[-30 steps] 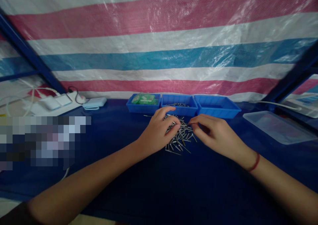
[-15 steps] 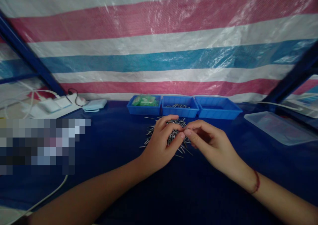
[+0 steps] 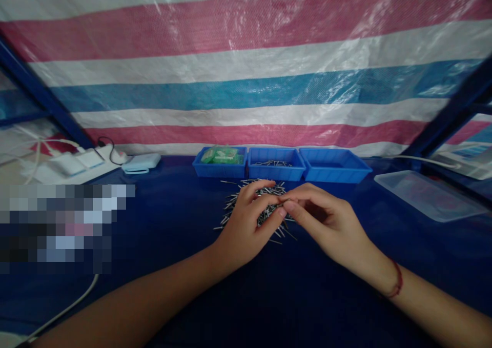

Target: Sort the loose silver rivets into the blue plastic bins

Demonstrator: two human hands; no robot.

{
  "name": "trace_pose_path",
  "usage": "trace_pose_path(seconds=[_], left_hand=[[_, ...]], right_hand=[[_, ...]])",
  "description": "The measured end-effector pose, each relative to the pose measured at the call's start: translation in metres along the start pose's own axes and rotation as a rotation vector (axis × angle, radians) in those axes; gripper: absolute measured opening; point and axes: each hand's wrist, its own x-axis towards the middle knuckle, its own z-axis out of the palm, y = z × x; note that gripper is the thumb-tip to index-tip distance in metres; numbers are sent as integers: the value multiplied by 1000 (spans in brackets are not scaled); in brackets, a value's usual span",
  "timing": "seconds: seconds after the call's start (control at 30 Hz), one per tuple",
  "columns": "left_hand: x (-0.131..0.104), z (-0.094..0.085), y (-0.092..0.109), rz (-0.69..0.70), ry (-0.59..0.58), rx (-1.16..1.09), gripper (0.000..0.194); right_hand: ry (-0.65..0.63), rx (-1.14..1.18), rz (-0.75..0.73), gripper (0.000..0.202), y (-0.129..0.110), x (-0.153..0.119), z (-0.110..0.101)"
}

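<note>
My left hand (image 3: 246, 220) and my right hand (image 3: 326, 215) meet fingertip to fingertip over a pile of metal rivets (image 3: 232, 202) on the blue table. Between them is one thin, small piece (image 3: 284, 201), seemingly a rivet from that pile. Thumb and index finger of the left hand are closed at its left end, with the other left fingers curved above the pile. The right thumb and fingers pinch its other end. Fingers cover most of the piece and part of the pile.
Behind the pile stand three blue bins: the left bin (image 3: 219, 171) with a green bag (image 3: 221, 155), the middle bin (image 3: 275, 172) with rivets, and the right bin (image 3: 336, 174). A clear plastic lid (image 3: 430, 197) lies right; a power strip (image 3: 86, 163) and light-blue pouch (image 3: 141, 162) lie left.
Both hands stay together above the pile. The fingertips have shifted slightly, and the thin piece between them shows more clearly. The whole view has moved a little.
</note>
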Motion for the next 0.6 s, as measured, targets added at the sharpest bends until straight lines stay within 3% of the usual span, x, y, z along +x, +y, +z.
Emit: trace_pose_path(seconds=[0.33,0.6], left_hand=[[3,-2,-2,44,149,-36,8],[2,-2,-2,35,187,-29,10]], right_hand=[[41,-27,-1,5,5,3,-1],[-52,-33,9,7,8,4,1]])
